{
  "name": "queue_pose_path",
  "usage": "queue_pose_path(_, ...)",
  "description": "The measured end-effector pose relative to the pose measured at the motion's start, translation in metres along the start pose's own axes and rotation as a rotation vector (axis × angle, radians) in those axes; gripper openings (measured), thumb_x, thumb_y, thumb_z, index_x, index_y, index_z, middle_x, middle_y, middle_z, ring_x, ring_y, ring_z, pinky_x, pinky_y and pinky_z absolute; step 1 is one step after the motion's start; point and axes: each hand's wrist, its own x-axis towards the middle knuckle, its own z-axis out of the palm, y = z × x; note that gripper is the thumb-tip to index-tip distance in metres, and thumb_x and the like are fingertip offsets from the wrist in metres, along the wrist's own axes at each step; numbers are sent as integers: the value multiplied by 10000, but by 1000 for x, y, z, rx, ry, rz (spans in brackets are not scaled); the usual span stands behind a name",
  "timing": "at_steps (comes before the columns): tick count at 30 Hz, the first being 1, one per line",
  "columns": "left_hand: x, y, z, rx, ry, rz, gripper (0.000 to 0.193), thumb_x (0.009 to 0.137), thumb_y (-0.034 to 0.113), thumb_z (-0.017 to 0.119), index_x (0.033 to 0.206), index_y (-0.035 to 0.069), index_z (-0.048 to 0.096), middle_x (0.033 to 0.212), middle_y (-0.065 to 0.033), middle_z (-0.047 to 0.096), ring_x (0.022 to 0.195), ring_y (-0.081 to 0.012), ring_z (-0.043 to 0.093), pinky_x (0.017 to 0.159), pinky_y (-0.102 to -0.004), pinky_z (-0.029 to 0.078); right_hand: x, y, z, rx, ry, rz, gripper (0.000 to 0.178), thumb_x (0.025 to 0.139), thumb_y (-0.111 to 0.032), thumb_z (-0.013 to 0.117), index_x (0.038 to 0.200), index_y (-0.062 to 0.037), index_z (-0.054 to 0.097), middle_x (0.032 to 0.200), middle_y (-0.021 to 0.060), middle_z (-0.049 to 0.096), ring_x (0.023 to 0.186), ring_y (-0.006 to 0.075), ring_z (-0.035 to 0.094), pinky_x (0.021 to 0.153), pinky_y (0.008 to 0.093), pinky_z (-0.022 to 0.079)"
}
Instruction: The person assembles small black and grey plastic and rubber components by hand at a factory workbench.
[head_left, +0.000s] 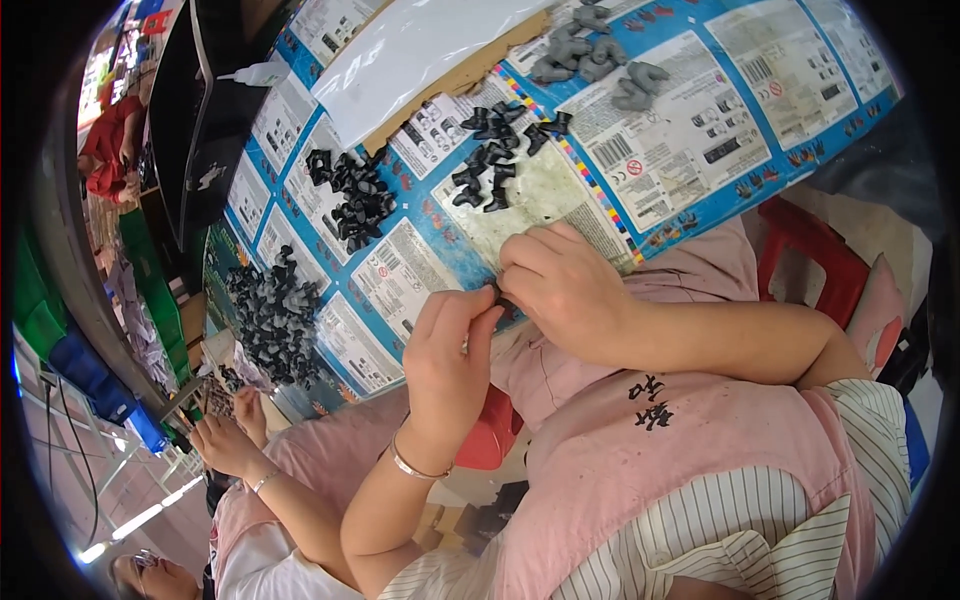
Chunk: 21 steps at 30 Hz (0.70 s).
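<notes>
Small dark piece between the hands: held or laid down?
Held: the small dark piece is pinched where the left hand and right hand meet; they hide most of it.

Printed sheet (pixel 690 185) on the desk is bright blue with white panels, plus a multicoloured strip (pixel 604 200) of tiny squares. Black parts (pixel 365 200), grey parts (pixel 585 58), and one pile (pixel 275 318) that's both. Pink apron (pixel 720 425) with black lettering, white shirt (pixel 715 500) with thin dark stripes, silvery bracelet (pixel 415 468), red stool (pixel 825 245).
</notes>
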Motion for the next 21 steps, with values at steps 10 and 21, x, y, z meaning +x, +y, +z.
queue_pose_path(10,12,6,-8,491,-95,169,212,810,208,708,834,64,554,713,-79,521,638,-235,576,525,-350,465,-4,1,2,-8,19,-19,93,716,-52,644,761,-38,564,846,77,513,812,263,534,746,370,410)
queue_pose_path(21,8,16,-1,744,-223,2,261,867,261,640,772,65,496,702,-68,517,662,-234,586,539,-328,483,1,-2,1,13,-6,-6,104,702,-47,642,790,-35,587,858,75,523,814,258,537,748,367,406)
